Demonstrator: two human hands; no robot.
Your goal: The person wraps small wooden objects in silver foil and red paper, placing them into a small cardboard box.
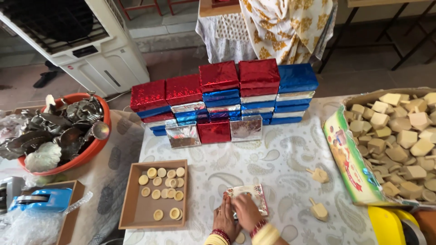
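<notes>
Patterned tablecloth [281,168]; tiled floor [181,59] behind. Left hand [225,221] and right hand [247,211], flat, side by side, press a small box [249,195]. Wooden tray [154,195] just beside.

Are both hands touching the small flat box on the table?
Touching. The head view shows the left hand and right hand resting on the flat box.

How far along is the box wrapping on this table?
Done: a stack of foil-wrapped boxes stands at the back. In hand: the left hand and right hand press on one small box. Left: a carton of wooden tops and a tray of wooden discs.
</notes>
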